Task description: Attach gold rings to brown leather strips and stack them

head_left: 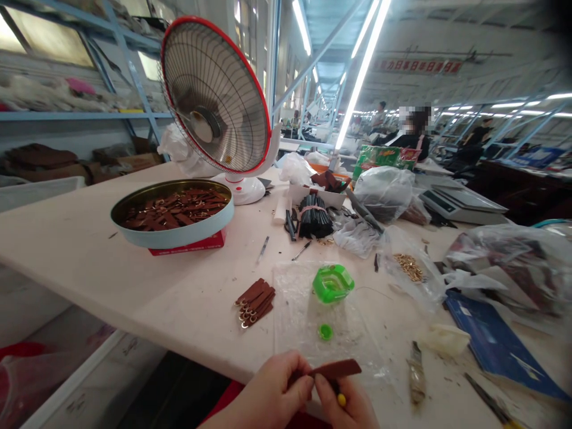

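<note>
A brown leather strip (340, 368) is pinched at its left end between both hands at the table's front edge. My left hand (281, 384) is closed, thumb and fingers pressed on that end. My right hand (346, 405) is also closed on the strip, with a small yellow tip (342, 400) showing between its fingers; the rest of that item is hidden. Just beyond the hands are a small green cap (326, 332) and a green plastic container (333, 283) on a clear plastic sheet (295, 322). To their left lies a pile of brown leather tabs (255, 302) with metal rings.
A round tin (179, 238) full of brown tabs rests on a red box (192, 245) at left, before a heater (217, 98). A bag of gold-coloured metal pieces (409, 267), a blue booklet (500, 342), a wrapped blade-like tool (416, 372) and scissors (489, 402) lie right.
</note>
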The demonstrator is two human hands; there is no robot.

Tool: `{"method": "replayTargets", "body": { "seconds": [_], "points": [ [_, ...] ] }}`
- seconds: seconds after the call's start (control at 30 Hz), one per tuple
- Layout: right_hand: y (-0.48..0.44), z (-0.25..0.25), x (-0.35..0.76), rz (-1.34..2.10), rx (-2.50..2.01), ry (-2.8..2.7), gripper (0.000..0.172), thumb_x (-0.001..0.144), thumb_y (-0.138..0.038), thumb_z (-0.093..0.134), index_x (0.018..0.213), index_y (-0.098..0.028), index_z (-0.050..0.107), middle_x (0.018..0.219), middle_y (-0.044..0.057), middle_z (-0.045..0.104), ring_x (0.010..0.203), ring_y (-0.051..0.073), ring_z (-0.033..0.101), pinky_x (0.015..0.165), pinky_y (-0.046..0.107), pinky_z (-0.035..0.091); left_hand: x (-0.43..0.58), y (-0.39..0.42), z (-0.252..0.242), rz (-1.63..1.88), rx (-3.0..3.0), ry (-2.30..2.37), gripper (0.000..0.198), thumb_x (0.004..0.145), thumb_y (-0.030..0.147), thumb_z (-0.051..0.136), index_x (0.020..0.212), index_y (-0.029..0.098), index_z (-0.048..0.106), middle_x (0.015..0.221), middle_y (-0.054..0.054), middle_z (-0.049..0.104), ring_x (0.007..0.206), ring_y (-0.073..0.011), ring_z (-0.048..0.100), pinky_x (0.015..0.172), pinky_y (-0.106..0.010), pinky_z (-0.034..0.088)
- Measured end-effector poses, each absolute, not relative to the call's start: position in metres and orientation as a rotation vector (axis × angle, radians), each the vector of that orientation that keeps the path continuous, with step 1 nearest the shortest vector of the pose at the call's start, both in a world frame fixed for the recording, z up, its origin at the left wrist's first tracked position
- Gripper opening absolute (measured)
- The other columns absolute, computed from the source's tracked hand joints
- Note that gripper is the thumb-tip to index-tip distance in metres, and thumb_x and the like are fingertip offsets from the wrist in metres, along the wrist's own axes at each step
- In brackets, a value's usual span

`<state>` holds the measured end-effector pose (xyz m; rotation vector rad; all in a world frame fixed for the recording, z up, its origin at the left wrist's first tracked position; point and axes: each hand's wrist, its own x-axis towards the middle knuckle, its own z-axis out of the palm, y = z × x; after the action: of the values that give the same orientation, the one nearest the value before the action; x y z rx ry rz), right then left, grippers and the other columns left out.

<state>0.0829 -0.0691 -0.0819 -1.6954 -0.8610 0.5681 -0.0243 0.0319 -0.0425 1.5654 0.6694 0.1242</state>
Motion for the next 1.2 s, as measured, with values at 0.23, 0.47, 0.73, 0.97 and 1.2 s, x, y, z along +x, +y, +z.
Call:
{"method": "replayTargets", "body": {
  "seconds": [0.23, 0.47, 0.73, 0.97, 1.2],
  "points": [
    [-0.071, -0.069, 0.134, 0.469, -1.648, -0.759, 0.039, 0.087, -0.053, 0.038, 0.076, -0.022, 0.058, 0.066, 0.001, 0.058, 0.066, 0.019, 0.053, 0.059, 0.027, 0.044, -0.003, 0.040, -0.044, 0.185, 1.321, 0.670, 0.011, 0.074, 0.026, 0.046, 0.071, 0.016, 0.044, 0.060, 0.004, 0.049, 0.053, -0.0083, 0.045, 0.055, -0.022, 0.036],
    [-0.057, -0.085, 0.163, 0.361, -1.692, -0.542, 0.049, 0.084, -0.061, 0.036, 0.069, -0.019, 0.057, 0.061, 0.002, 0.057, 0.055, 0.017, 0.048, 0.050, 0.027, 0.038, 0.009, 0.049, -0.053, 0.176, 1.290, 0.768, 0.011, 0.073, 0.026, 0.046, 0.071, 0.015, 0.045, 0.061, 0.004, 0.051, 0.053, -0.0075, 0.045, 0.056, -0.022, 0.034],
    [-0.042, -0.113, 0.171, 0.382, -1.656, -0.482, 0.048, 0.082, -0.062, 0.040, 0.070, -0.019, 0.057, 0.060, 0.001, 0.056, 0.054, 0.016, 0.047, 0.050, 0.027, 0.038, 0.013, 0.061, -0.058, 0.190, 1.268, 0.881, 0.014, 0.071, 0.028, 0.048, 0.068, 0.016, 0.044, 0.057, 0.005, 0.050, 0.049, -0.0071, 0.045, 0.054, -0.022, 0.034],
    [-0.040, -0.118, 0.169, 0.384, -1.637, -0.469, 0.049, 0.082, -0.062, 0.039, 0.070, -0.019, 0.058, 0.059, 0.001, 0.056, 0.053, 0.016, 0.047, 0.049, 0.027, 0.038, 0.012, 0.062, -0.060, 0.225, 1.209, 0.904, 0.016, 0.068, 0.030, 0.052, 0.066, 0.016, 0.045, 0.054, 0.004, 0.053, 0.046, -0.0065, 0.046, 0.051, -0.021, 0.035],
    [-0.051, -0.099, 0.164, 0.382, -1.553, -0.445, 0.045, 0.084, -0.059, 0.040, 0.071, -0.019, 0.058, 0.060, 0.001, 0.056, 0.052, 0.015, 0.044, 0.048, 0.026, 0.036, 0.007, 0.058, -0.063, 0.237, 1.144, 0.860, 0.023, 0.065, 0.035, 0.058, 0.068, 0.013, 0.050, 0.058, 0.001, 0.059, 0.048, -0.0081, 0.052, 0.051, -0.022, 0.038]
  ]
}}
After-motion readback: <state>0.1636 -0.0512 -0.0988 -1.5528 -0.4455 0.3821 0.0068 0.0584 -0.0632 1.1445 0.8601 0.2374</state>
